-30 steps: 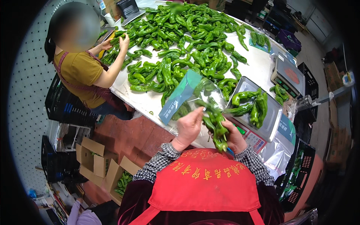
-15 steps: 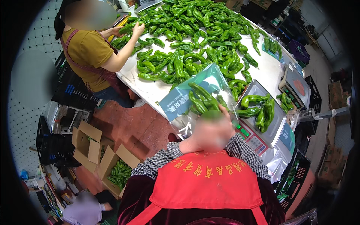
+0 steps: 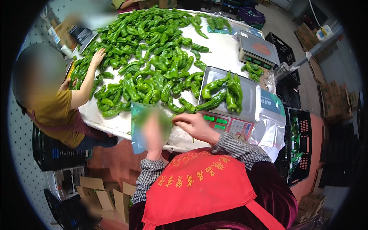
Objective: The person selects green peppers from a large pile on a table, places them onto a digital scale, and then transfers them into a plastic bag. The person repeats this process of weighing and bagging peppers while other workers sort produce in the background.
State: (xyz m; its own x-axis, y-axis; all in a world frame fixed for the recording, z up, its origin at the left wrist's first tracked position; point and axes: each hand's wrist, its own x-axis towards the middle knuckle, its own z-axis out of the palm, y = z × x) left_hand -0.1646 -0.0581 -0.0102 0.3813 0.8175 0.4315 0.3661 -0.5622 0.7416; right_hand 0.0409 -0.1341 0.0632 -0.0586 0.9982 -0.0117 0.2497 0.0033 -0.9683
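Over the table's near edge, my left hand [image 3: 152,135] grips a clear and teal plastic bag [image 3: 138,141] of green peppers. A blur hides its fingers and most of the bag's contents. My right hand [image 3: 197,127] is just right of the bag, its fingers bent together toward the bag's side. What they pinch, if anything, I cannot make out. Right behind this hand stands a scale with a red and white panel [image 3: 238,126]. Several long green peppers [image 3: 234,94] lie on its metal tray [image 3: 251,90].
A large heap of green peppers [image 3: 153,42] covers much of the white table [image 3: 214,46]. A second scale [image 3: 258,50] stands at the far right; flat bags [image 3: 270,115] lie nearer. At left, a co-worker [image 3: 57,115] reaches into the heap. Cardboard boxes [image 3: 103,195] and black crates [image 3: 297,145] flank the table.
My view has shifted. My hands, close together before, are now apart, with the bag upright in the left and the right drawn aside. The co-worker's arm has stretched over the heap.
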